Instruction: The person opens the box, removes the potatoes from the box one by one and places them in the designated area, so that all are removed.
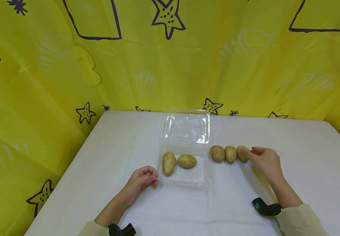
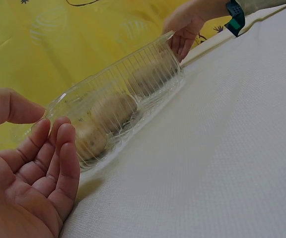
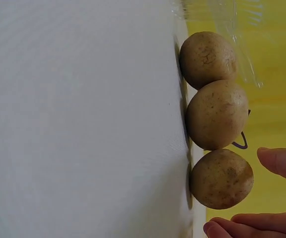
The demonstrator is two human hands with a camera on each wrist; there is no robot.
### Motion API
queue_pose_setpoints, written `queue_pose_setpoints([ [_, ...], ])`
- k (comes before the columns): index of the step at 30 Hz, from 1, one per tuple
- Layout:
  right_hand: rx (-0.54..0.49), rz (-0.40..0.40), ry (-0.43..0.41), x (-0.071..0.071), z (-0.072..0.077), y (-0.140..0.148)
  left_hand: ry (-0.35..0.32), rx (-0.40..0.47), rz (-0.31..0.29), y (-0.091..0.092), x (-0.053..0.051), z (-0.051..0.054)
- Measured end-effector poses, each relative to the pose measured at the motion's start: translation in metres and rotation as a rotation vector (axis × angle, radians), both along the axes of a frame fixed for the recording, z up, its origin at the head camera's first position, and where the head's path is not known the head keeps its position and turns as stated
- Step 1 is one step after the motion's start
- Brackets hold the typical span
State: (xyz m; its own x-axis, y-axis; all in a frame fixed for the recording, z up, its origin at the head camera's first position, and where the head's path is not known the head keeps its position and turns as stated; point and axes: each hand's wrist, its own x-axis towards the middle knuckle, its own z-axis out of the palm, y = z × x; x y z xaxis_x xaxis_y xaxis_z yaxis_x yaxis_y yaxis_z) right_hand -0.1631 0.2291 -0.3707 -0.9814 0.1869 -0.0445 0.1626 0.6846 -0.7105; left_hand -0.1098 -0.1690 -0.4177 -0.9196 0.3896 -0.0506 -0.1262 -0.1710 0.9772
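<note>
**Right hand spread about the end potato of a row, left hand at the container**

My right hand stood moderately open at the rightmost potato: in the right wrist view, thumb and fingers lay on either side of it, with a visible gap before each. My left hand pinched the near-left part of the rim of the clear container between thumb and forefinger, the other fingers bent inward.

The container's lid was folded back toward the far edge of the white table, where the yellow cloth rose behind. The table extended broadly to the right of my right hand. The row's other end lay close beside the container's right wall; whether they touched I could not tell.

The rightmost potato was rounded and light brown, with darker blotches, and rested on the table against the middle potato. That one in turn touched the left potato, which bore a rough, cracked-looking patch. Within the container, an elongated potato lay at the left, just beside a smaller oval potato, lying crosswise.
</note>
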Motion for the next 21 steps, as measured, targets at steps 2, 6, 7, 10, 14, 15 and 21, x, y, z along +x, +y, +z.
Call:
queue_pose_setpoints([
  [2,0.002,-0.001,0.019,0.0,0.002,0.001,0.001,0.001,-0.001,0.0,0.0,0.0],
  [6,0.007,0.002,0.079,0.0,0.009,-0.003,0.004,0.006,-0.003,0.0,0.0,0.0],
  [7,0.01,0.003,0.094,0.0,0.01,-0.005,0.004,0.006,-0.003,0.001,0.0,0.0],
  [10,0.016,0.007,0.141,0.001,0.013,-0.012,0.003,0.005,-0.002,0.001,0.0,0.0],
  [14,0.031,0.035,0.211,0.004,0.017,-0.024,-0.003,0.003,0.002,0.001,0.0,0.0],
  [15,0.04,0.047,0.232,0.005,0.018,-0.027,-0.004,0.002,0.003,0.001,0.0,0.0],
  [21,0.076,0.113,0.289,0.01,0.023,-0.047,-0.004,-0.002,0.007,0.001,0.0,0.0],
])
